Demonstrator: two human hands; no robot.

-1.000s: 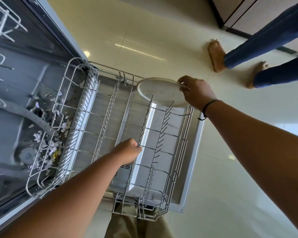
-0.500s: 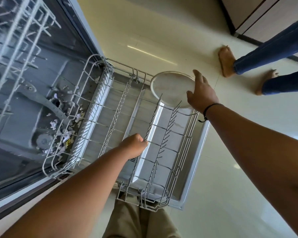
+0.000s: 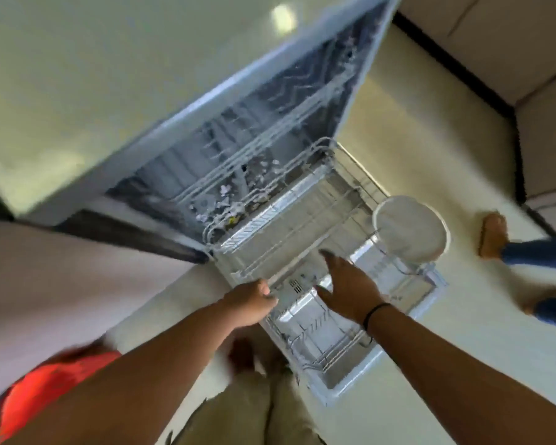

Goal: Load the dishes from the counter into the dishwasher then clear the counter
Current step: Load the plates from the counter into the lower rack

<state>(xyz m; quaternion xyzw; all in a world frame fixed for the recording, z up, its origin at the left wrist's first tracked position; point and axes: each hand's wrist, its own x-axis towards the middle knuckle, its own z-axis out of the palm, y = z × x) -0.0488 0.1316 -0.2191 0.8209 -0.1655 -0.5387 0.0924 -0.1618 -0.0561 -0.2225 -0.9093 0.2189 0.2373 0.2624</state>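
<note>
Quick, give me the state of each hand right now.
Left hand: curled round the front rim of the dishwasher rack.
Right hand: open, fingers spread above the rack, holding nothing; the plate stands apart in the rack.

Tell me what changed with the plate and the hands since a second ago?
The right hand let go of the plate and pulled back toward the person, fingers now spread over the lower rack. The plate stands alone at the rack's far corner. The left hand stayed gripping the rack's near edge. The view also swung round, though the rack is still pulled out.
</note>
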